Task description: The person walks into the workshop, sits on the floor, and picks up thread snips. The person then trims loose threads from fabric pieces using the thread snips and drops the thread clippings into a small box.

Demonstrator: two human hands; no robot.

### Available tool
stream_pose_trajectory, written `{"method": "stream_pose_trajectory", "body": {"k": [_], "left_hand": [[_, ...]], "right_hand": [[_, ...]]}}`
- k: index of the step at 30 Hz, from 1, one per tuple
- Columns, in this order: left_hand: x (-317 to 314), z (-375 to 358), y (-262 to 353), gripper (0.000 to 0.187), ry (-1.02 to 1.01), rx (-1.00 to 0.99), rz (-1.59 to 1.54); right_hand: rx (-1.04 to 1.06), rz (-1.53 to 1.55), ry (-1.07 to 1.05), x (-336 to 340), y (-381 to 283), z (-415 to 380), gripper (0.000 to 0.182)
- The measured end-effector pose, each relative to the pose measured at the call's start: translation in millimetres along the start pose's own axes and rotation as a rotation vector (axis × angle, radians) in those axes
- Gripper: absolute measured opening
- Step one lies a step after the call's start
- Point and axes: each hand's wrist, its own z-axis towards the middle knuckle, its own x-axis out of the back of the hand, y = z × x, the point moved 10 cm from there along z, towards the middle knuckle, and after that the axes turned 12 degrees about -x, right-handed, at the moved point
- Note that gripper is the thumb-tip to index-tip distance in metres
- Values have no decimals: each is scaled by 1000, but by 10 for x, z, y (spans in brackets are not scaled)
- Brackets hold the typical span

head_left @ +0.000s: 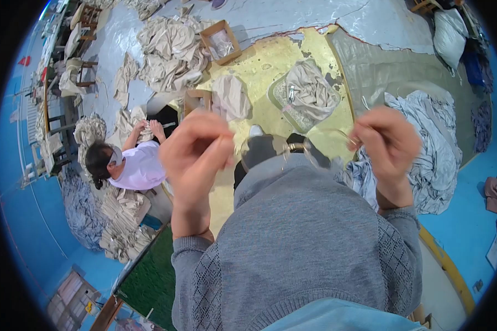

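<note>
A pair of thin-framed eyeglasses (296, 147) hangs between my two hands, with its lenses low in front of my grey sweater. My left hand (196, 151) is closed in a pinch at the left side of the glasses; its fingers are slightly blurred. On the other side, my right hand (385, 144) pinches the end of a thin temple arm. Beyond the glasses, a beige cloth garment (310, 91) lies crumpled on a patterned stool or cushion (276, 95).
At left a co-worker in a light shirt (141, 164) handles beige cloth. Heaped beige fabric (171, 49) and a cardboard box (221, 43) lie ahead. Pale blue-grey fabric (433, 149) is piled at right. A green surface (149, 276) is at lower left.
</note>
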Motion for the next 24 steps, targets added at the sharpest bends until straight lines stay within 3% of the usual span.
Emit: {"method": "stream_pose_trajectory", "body": {"k": [2,4,6,9,13,19,24], "left_hand": [[-51,3,523,7,-121,-313,112],[-89,-53,805,11,-193,-448,90],[-114,-110,934,15,-194,-358,-9],[-244,-113,1085,13,-296,-448,3],[-288,-193,1199,13,-275,-558,-91],[-215,-233,1304,21,-179,-580,-18],[-87,-262,1435,24,47,-679,-6]], "right_hand": [[246,11,-81,44,-435,-74,18],[421,56,-161,67,-627,-167,22],[492,96,-216,78,-701,-202,24],[539,76,-276,88,-747,-214,26],[561,13,-236,107,-859,-242,34],[605,66,-177,94,-991,-335,36],[766,207,-87,325,-1072,-444,21]]}}
